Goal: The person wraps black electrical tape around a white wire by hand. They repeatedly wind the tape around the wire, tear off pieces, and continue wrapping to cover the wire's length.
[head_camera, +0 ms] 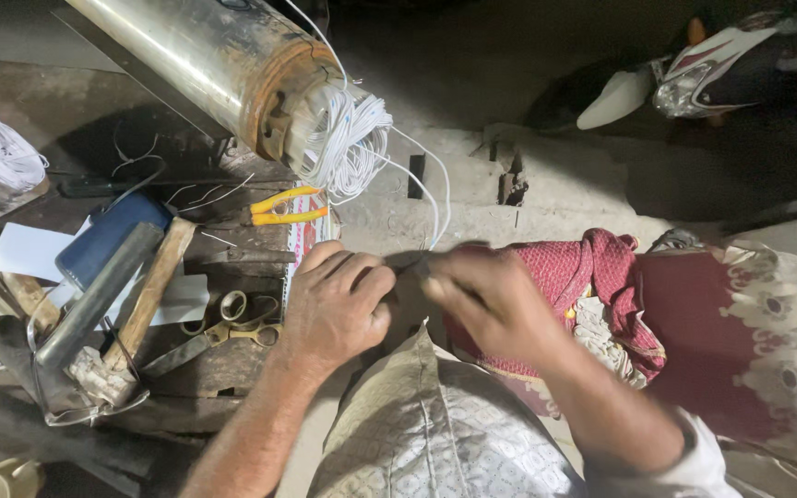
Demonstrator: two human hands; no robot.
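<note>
A long metal cylinder lies tilted at the top, with a bundle of white wire spilling from its rusty end. Thin white strands run down from the bundle toward my hands. My left hand has its fingers curled and pinches something small near the strands' lower end. My right hand, slightly blurred, is closed just to the right of it, fingertips meeting the left hand's. What sits between the fingertips is too small to tell.
On the left lie yellow-handled pliers, scissors, a wooden-handled hammer, a dark metal bar, a blue case and white paper. A red cloth is at right, a scooter at top right.
</note>
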